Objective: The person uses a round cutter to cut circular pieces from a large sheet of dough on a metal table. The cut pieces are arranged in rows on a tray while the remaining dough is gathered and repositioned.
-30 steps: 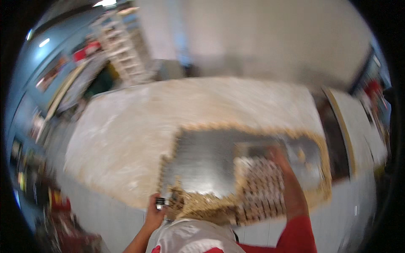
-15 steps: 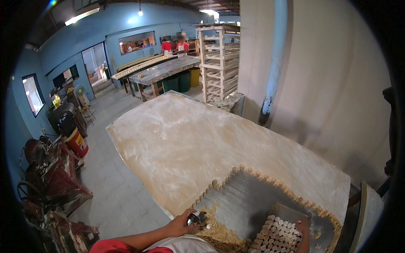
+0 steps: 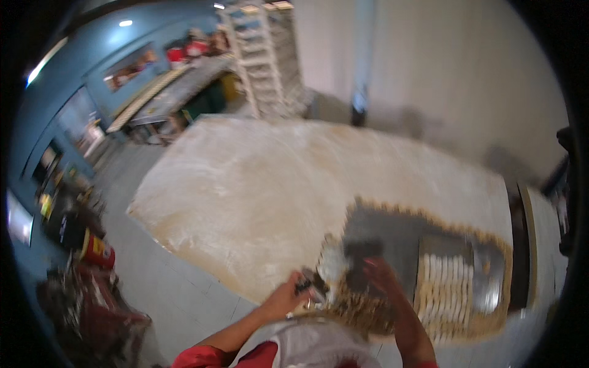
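Note:
A wide, pale, flour-dusted sheet of what looks like dough [image 3: 257, 178] covers most of the table, its near right edge scalloped by round cut-outs. My left hand [image 3: 289, 297] is closed around a dark and silvery hand tool [image 3: 311, 285] at the sheet's near edge, with crumbly scraps [image 3: 359, 310] beside it. My right hand [image 3: 381, 276] is in the air over the bare grey table top [image 3: 392, 242], its fingers smeared by motion. To its right, rows of pale round pieces [image 3: 445, 282] lie on a flat tray [image 3: 445, 246].
A tall slatted rack [image 3: 261, 61] and a blue pipe [image 3: 362, 61] by the wall stand beyond the table. Dark red machinery [image 3: 95, 306] and a red bucket [image 3: 97, 250] are on the left. Two people in red work at a far table [image 3: 162, 98]. A board [image 3: 540, 245] leans at right.
My right hand has left the pieces on the tray and moved left toward my left hand. My head has turned right, shifting the scene left. The left hand still grips the tool.

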The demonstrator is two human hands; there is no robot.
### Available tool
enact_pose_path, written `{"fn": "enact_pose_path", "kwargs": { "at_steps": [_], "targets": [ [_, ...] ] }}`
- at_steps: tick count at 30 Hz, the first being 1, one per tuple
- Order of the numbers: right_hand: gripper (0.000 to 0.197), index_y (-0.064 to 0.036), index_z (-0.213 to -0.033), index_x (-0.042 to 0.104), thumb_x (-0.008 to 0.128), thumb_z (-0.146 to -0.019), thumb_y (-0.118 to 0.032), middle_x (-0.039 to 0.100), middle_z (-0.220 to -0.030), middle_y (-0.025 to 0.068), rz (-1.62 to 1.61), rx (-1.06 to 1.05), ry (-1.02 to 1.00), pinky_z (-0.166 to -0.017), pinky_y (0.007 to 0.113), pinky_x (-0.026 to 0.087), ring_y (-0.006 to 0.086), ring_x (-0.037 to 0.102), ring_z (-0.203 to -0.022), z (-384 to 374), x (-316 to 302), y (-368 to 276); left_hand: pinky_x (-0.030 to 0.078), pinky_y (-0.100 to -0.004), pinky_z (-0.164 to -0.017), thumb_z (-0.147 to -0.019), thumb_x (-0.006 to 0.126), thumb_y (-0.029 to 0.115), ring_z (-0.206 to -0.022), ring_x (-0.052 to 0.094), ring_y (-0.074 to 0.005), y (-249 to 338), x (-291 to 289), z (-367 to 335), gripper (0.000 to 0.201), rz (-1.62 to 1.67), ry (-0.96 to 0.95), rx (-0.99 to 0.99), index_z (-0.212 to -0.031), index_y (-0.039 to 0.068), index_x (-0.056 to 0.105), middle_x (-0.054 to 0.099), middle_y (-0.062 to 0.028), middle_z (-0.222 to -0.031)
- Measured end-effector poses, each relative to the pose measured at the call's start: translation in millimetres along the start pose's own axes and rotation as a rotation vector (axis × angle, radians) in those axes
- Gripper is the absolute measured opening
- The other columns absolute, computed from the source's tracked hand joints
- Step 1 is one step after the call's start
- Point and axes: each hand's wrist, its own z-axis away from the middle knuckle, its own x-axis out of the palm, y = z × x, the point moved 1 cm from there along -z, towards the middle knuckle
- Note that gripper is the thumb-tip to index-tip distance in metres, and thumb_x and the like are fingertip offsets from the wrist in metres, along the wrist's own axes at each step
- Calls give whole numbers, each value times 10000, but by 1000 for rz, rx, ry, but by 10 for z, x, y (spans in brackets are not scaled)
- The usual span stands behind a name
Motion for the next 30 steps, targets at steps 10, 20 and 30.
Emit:
{"fn": "enact_pose_path", "kwargs": {
  "at_steps": [10,20,30],
  "targets": [
    [284,-54,-1206,739,712,-968,-206,716,-1143,168,-42,214,-42,-926,495,566,375,682,-1089,616,984,-999,530,-426,-708,-912,847,284,-769,688,-313,-70,-1400,-1289,499,-251,-61,100,-1199,38,521,676,-168,-860],
    [314,-122,-1226,701,762,-941,-240,689,-1176,126,195,388,378,-1033,501,479,366,650,-1134,-536,888,-627,556,-527,-776,-952,764,246,-867,734,-452,719,-616,-3472,414,-726,-194,363,-1266,70,559,728,-241,-909],
    [381,-108,-1247,716,775,-899,-254,679,-1092,92,128,190,438,-1025,480,486,318,649,-1115,-1967,429,4,577,-539,-821,-927,769,229,-907,747,-459,1058,39,-4484,445,-1021,-343,351,-1276,55,555,746,-236,-923]
  ]
}}
